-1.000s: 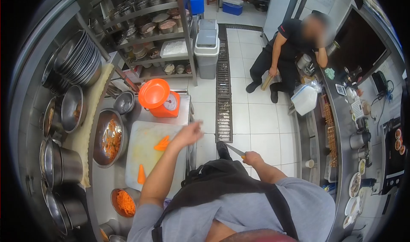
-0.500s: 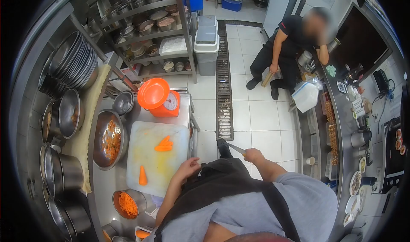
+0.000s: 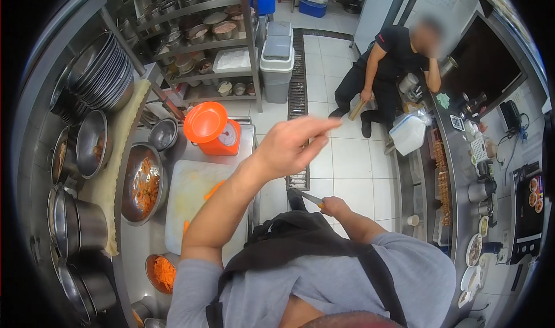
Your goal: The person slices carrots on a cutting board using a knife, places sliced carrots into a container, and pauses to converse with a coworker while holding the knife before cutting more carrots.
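Note:
My left hand (image 3: 293,146) is raised in front of me, above the floor to the right of the counter. Its fingers stretch to the right, with nothing visible in them, and the fingertips are blurred. Low in front of my apron, my right hand (image 3: 334,207) grips a knife (image 3: 310,198) by its yellowish handle, the blade pointing up and left. On the counter lies a white cutting board (image 3: 184,180), partly covered by my left forearm. Carrot pieces (image 3: 213,190) show on it beside the arm, and a sliver of another carrot (image 3: 186,226) shows lower down.
An orange scale (image 3: 218,136) stands behind the board. Left of it are a steel bowl (image 3: 134,195) with carrot pieces and a pot of carrot strips (image 3: 164,272). A co-worker (image 3: 393,67) sits at the back right. A floor drain (image 3: 298,96) runs ahead.
My left hand has risen from beside the board to in front of me, and its forearm now covers part of the board. The right hand still holds the knife, slightly further left.

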Motion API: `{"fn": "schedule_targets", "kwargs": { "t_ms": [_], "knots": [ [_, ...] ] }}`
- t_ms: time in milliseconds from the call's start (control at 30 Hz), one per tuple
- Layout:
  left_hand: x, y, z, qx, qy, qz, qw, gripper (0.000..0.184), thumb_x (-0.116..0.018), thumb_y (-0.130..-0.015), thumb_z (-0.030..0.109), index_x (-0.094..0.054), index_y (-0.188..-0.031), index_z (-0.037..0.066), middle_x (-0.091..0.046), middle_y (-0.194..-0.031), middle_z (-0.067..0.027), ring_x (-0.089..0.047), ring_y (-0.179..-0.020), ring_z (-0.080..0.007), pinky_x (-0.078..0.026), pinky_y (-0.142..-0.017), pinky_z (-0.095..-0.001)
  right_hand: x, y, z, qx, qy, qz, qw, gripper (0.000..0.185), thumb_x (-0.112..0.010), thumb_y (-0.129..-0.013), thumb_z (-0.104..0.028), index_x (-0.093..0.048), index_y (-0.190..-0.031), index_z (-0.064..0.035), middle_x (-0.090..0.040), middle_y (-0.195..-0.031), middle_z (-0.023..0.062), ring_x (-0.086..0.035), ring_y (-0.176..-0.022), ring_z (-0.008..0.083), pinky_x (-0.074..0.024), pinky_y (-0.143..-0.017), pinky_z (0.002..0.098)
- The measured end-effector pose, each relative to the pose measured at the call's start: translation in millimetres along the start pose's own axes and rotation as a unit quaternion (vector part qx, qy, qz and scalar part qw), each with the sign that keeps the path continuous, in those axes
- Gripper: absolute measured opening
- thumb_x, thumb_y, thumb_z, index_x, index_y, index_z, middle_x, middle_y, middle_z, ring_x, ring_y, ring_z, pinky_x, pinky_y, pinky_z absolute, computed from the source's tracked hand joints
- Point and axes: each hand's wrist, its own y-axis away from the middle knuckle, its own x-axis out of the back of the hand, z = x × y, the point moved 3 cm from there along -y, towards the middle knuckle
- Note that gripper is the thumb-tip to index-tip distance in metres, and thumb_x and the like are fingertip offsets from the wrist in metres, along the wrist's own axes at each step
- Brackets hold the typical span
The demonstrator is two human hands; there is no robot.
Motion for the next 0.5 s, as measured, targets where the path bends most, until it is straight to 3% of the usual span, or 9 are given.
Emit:
{"fn": "schedule_targets", "kwargs": {
  "t_ms": [133,200,267,300,333,400,433,467,500],
  "knots": [
    [-7.4,-59.5,29.3,-0.132,-0.041,0.175,0.975,0.056,-0.067,-0.076,0.006,-0.051,-0.13,0.005,-0.055,-0.124,-0.0203,-0.054,-0.112,-0.0364,-0.046,-0.091,-0.0384,-13.9,4.8,31.6,-0.022,-0.027,0.034,0.999,0.036,-0.064,-0.08,-0.034,-0.063,-0.104,-0.007,-0.067,-0.101,0.0144,-0.063,-0.098,0.0317,-0.0508,-0.085,0.0424],
    [-12.0,-74.7,41.2,-0.106,0.044,0.085,0.99,0.064,-0.067,-0.075,0.009,-0.045,-0.135,0.007,-0.053,-0.126,-0.0201,-0.053,-0.114,-0.0353,-0.044,-0.094,-0.038,-20.3,10.1,44.9,-0.064,-0.056,0.046,0.995,0.037,-0.065,-0.079,-0.034,-0.063,-0.104,-0.0069,-0.067,-0.1,0.0151,-0.063,-0.097,0.032,-0.0509,-0.085,0.0427],
    [-37.6,-90.9,37.8,0.197,0.104,-0.262,0.939,0.074,-0.066,-0.076,0.009,-0.035,-0.142,0.009,-0.047,-0.133,-0.0201,-0.045,-0.124,-0.0362,-0.039,-0.101,-0.0399,-30.2,17.6,58.3,-0.069,-0.062,0.046,0.995,0.036,-0.064,-0.079,-0.034,-0.064,-0.102,-0.0068,-0.067,-0.099,0.0154,-0.063,-0.096,0.0324,-0.0509,-0.084,0.0427],
    [-49.8,-85.9,36.9,0.067,0.07,-0.091,0.991,0.074,-0.067,-0.075,0.009,-0.036,-0.142,0.009,-0.054,-0.124,-0.0194,-0.056,-0.111,-0.0338,-0.045,-0.094,-0.0395,-37.0,23.8,63.2,-0.068,-0.055,0.038,0.995,0.035,-0.064,-0.079,-0.034,-0.064,-0.101,-0.0067,-0.067,-0.099,0.0155,-0.063,-0.096,0.0324,-0.0509,-0.084,0.0427],
    [-56.8,-96.0,32.0,0.064,0.065,-0.092,0.992,0.074,-0.067,-0.075,0.009,-0.036,-0.142,0.009,-0.054,-0.124,-0.0194,-0.056,-0.111,-0.0338,-0.045,-0.094,-0.0395,-34.4,24.1,66.1,-0.064,-0.046,0.033,0.996,0.035,-0.064,-0.079,-0.035,-0.065,-0.1,-0.0067,-0.067,-0.099,0.0155,-0.063,-0.095,0.0325,-0.0509,-0.084,0.0426],
    [-60.0,-105.5,45.4,-0.265,-0.08,0.184,0.943,0.064,-0.067,-0.075,0.009,-0.047,-0.135,0.008,-0.064,-0.105,-0.0156,-0.067,-0.079,-0.03,-0.053,-0.075,-0.0383,-37.5,30.4,68.7,-0.067,-0.051,0.028,0.996,0.035,-0.064,-0.079,-0.035,-0.065,-0.099,-0.007,-0.067,-0.1,0.0154,-0.063,-0.096,0.0322,-0.051,-0.085,0.0425],
    [-69.2,-111.3,46.7,-0.262,-0.022,0.228,0.938,0.051,-0.068,-0.076,0.012,-0.056,-0.125,0.007,-0.068,-0.085,-0.0127,-0.065,-0.062,-0.0288,-0.053,-0.065,-0.0378,-38.7,30.6,72.4,-0.092,-0.069,0.016,0.993,0.036,-0.064,-0.079,-0.035,-0.065,-0.1,-0.0068,-0.067,-0.1,0.0154,-0.063,-0.096,0.0321,-0.0509,-0.085,0.0424],
    [-73.0,-107.4,42.7,-0.265,-0.019,0.227,0.937,0.051,-0.068,-0.076,0.012,-0.056,-0.125,0.007,-0.068,-0.085,-0.0127,-0.065,-0.062,-0.0288,-0.053,-0.065,-0.0378,-42.9,33.3,76.7,-0.117,-0.086,0.002,0.989,0.037,-0.065,-0.079,-0.036,-0.065,-0.101,-0.0067,-0.067,-0.101,0.0154,-0.063,-0.097,0.0321,-0.0509,-0.085,0.0423],
    [-79.7,-108.8,37.0,-0.158,0.031,0.002,0.987,0.048,-0.068,-0.077,0.014,-0.057,-0.123,0.007,-0.067,-0.084,-0.0139,-0.065,-0.068,-0.0303,-0.053,-0.067,-0.0384,-51.8,27.6,82.6,-0.108,-0.076,-0.002,0.991,0.038,-0.065,-0.079,-0.035,-0.065,-0.103,-0.0065,-0.067,-0.103,0.0158,-0.063,-0.099,0.0318,-0.0507,-0.086,0.0421]
  ]
}}
